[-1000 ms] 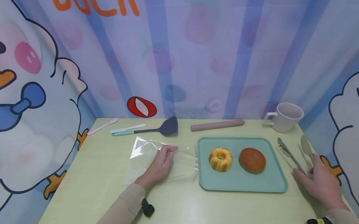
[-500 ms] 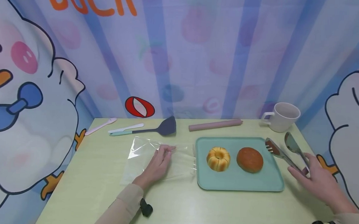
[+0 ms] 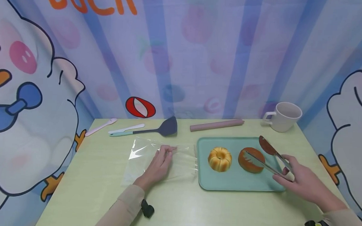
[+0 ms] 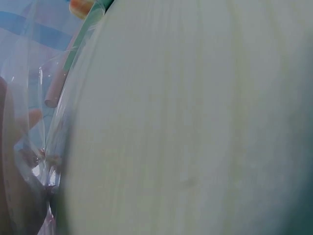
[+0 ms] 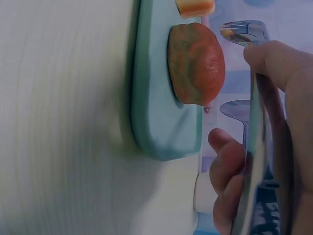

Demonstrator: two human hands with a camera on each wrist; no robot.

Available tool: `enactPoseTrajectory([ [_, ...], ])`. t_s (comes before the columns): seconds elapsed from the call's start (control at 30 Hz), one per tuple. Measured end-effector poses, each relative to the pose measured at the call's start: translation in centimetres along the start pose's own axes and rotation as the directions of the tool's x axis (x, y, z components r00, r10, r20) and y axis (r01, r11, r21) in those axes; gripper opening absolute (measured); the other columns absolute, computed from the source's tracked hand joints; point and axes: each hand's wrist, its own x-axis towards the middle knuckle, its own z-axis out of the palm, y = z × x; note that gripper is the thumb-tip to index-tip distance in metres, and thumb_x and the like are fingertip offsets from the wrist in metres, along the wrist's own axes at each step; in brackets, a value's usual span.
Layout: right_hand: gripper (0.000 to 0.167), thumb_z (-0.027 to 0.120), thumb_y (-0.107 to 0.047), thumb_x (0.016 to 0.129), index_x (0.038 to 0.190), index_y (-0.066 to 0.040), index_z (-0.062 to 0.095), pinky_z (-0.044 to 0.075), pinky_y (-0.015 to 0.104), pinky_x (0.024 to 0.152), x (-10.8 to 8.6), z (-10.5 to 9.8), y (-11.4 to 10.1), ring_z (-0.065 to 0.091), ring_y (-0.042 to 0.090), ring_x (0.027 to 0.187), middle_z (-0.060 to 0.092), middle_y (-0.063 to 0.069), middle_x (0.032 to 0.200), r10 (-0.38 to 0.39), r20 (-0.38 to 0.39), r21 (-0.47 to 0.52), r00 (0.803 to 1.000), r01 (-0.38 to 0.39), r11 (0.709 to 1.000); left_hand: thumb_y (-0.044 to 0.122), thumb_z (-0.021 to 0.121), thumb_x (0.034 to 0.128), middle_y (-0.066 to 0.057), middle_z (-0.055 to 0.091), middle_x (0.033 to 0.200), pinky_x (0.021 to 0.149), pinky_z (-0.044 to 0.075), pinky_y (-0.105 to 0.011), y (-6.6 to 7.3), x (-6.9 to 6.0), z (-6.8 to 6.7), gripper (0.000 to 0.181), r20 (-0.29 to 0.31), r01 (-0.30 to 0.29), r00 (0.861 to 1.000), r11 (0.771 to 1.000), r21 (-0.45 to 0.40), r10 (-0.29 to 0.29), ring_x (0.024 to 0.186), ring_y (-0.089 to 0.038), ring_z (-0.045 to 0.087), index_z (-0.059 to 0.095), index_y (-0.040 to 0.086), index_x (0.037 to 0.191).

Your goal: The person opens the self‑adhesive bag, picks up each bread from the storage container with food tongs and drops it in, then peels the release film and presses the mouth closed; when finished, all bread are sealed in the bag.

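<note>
In the head view my right hand (image 3: 304, 180) grips metal tongs (image 3: 267, 146), with the two arms spread apart. One tong tip appears in front of the round brown bun (image 3: 251, 168); the other is toward the back right of it. The right wrist view shows a gap between the tongs (image 5: 257, 137) and the bun (image 5: 205, 63). Left of the bun, a yellow ring-shaped cake (image 3: 219, 159) sits on the same teal tray (image 3: 241, 183). My left hand (image 3: 158, 163) rests on a clear plastic bag (image 3: 182, 166) lying on the table, fingers mostly extended.
Behind the bag lie a dark turner (image 3: 168, 126) with a mint handle, a white knife (image 3: 126, 128) and a pink spoon (image 3: 101, 127). A mauve rod (image 3: 216, 125) lies behind the tray. At the back right corner stands a white mug (image 3: 285, 118). A printed curtain closes the back.
My right hand has lifted the tongs from the table right of the tray and carried them left over the bun. The left hand stays on the bag.
</note>
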Motion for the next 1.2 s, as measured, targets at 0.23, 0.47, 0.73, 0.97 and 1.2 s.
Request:
enactPoseTrajectory([
  [0.23, 0.085, 0.072, -0.045, 0.099, 0.158, 0.001, 0.030, 0.046, 0.027, 0.054, 0.2, 1.0, 0.2, 0.053, 0.005, 0.062, 0.068, 0.007, 0.109, 0.017, 0.052, -0.021, 0.998, -0.016, 1.000, 0.024, 0.036, 0.1153, -0.009, 0.064, 0.146, 0.127, 0.008, -0.067, -0.1, 0.0, 0.1, 0.021, 0.007, 0.023, 1.000, 1.000, 0.004, -0.023, 0.148, -0.035, 0.046, 0.048, 0.009, 0.123],
  [0.47, 0.088, 0.066, -0.052, 0.102, 0.166, -0.007, 0.026, 0.046, 0.028, 0.055, 0.1, 0.8, -0.1, 0.056, 0.007, 0.066, 0.070, 0.006, 0.106, 0.048, 0.092, -0.080, 0.995, -0.041, 0.996, 0.024, 0.036, 0.1152, -0.007, 0.066, 0.144, 0.127, 0.010, -0.065, -0.1, 0.0, 0.1, 0.016, -0.005, 0.023, 1.000, 1.000, 0.012, -0.023, 0.148, -0.033, 0.047, 0.047, 0.014, 0.120],
  [0.73, 0.086, 0.071, -0.053, 0.097, 0.164, -0.013, 0.035, 0.037, 0.027, 0.048, -0.1, 0.5, -0.5, 0.043, 0.005, 0.054, 0.060, -0.004, 0.091, -0.007, 0.055, -0.138, 0.998, 0.014, 0.990, 0.022, 0.038, 0.1147, -0.008, 0.066, 0.143, 0.127, 0.011, -0.066, 0.0, -0.1, 0.1, 0.015, -0.012, 0.006, 1.000, 1.000, 0.006, -0.006, 0.146, -0.035, 0.048, 0.048, 0.013, 0.120],
  [0.97, 0.083, 0.067, -0.061, 0.097, 0.162, -0.015, 0.040, 0.037, 0.028, 0.049, 0.1, 0.9, -0.5, 0.044, 0.007, 0.060, 0.059, -0.005, 0.088, 0.020, 0.076, -0.204, 0.997, -0.004, 0.979, 0.021, 0.037, 0.1148, -0.009, 0.066, 0.144, 0.127, 0.011, -0.064, -0.2, 0.0, 0.0, 0.016, -0.007, 0.004, 1.000, 1.000, 0.010, -0.004, 0.146, -0.034, 0.048, 0.048, 0.011, 0.121],
  [1.2, 0.088, 0.066, -0.063, 0.096, 0.158, -0.006, 0.041, 0.039, 0.030, 0.052, 0.2, 1.3, -0.3, 0.049, 0.011, 0.066, 0.064, -0.002, 0.090, 0.057, 0.100, -0.197, 0.993, -0.036, 0.980, 0.021, 0.038, 0.1143, -0.010, 0.067, 0.143, 0.127, 0.013, -0.064, -0.1, 0.1, 0.0, 0.014, -0.007, -0.006, 1.000, 1.000, 0.003, 0.006, 0.145, -0.036, 0.049, 0.047, 0.012, 0.119],
])
